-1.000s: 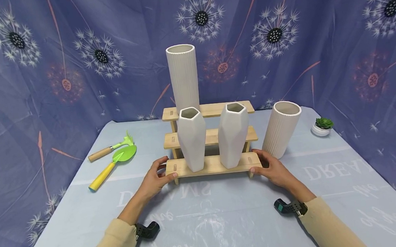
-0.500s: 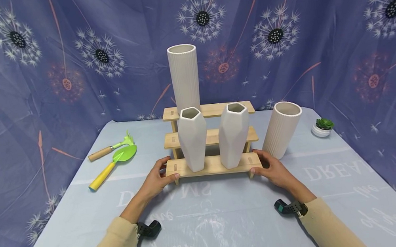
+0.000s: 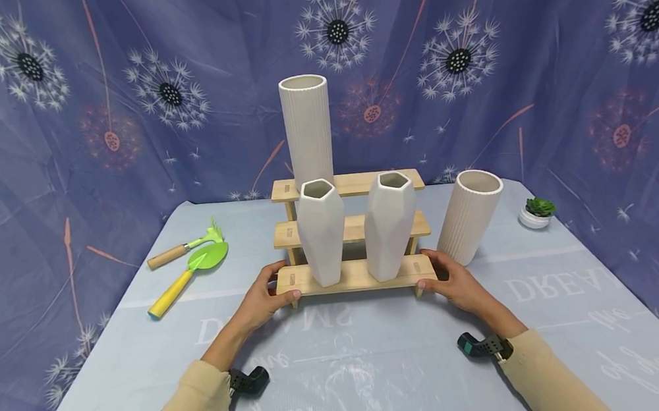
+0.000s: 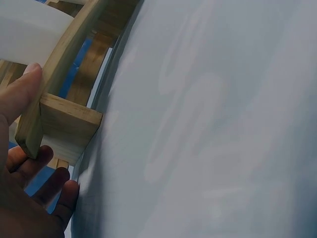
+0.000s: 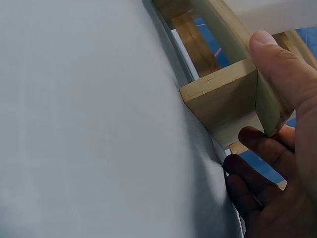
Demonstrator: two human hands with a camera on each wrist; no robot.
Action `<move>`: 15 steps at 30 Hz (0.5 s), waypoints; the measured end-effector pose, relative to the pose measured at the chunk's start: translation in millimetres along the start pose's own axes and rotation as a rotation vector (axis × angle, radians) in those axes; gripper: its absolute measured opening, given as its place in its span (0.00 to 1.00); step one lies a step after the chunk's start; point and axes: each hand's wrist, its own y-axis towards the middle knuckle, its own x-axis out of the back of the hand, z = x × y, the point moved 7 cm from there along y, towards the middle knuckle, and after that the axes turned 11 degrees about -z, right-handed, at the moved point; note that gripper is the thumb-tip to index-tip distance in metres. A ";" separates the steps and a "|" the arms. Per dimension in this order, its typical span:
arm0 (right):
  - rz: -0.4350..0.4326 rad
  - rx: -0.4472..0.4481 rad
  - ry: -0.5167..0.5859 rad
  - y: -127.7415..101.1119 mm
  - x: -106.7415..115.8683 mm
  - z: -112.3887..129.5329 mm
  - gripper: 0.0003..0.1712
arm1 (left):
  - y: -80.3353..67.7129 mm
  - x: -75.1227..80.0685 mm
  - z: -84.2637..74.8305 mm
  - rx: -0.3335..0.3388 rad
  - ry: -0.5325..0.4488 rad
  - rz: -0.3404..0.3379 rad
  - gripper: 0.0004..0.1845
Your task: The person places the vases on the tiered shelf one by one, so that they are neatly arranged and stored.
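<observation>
A three-tier wooden shelf (image 3: 356, 285) stands mid-table. My left hand (image 3: 263, 302) grips the left end of its lowest board, thumb on the front edge and fingers curled beneath, as the left wrist view shows. At the opposite end my right hand (image 3: 453, 281) holds the board the same way, its thumb (image 5: 277, 59) over the edge in the right wrist view. Two white faceted vases, one on the left (image 3: 323, 236) and one on the right (image 3: 390, 229), are upright on the lowest board. A tall ribbed white vase (image 3: 307, 131) rises from the top tier.
Right of the shelf stands another ribbed vase (image 3: 469, 218), near my right hand. Farther right is a small potted succulent (image 3: 537, 213). On the left lie a green trowel (image 3: 190, 277) with a yellow handle and a small green hand rake (image 3: 184, 247). A patterned curtain (image 3: 232, 56) hangs behind.
My left hand has shifted slightly to the right along the end of the lowest board. The right hand keeps its hold, and the shelf and vases look unmoved.
</observation>
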 end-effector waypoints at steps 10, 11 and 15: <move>0.003 -0.004 -0.001 -3.0 1.3 4.4 0.46 | -4.3 1.8 -7.9 0.015 0.009 0.003 0.42; 0.003 -0.003 -0.003 -3.6 2.0 4.2 0.46 | -6.1 1.9 -11.4 0.018 0.011 0.004 0.41; -0.010 0.001 -0.008 -5.2 5.6 4.3 0.46 | -10.6 2.6 -21.2 0.006 0.021 0.007 0.41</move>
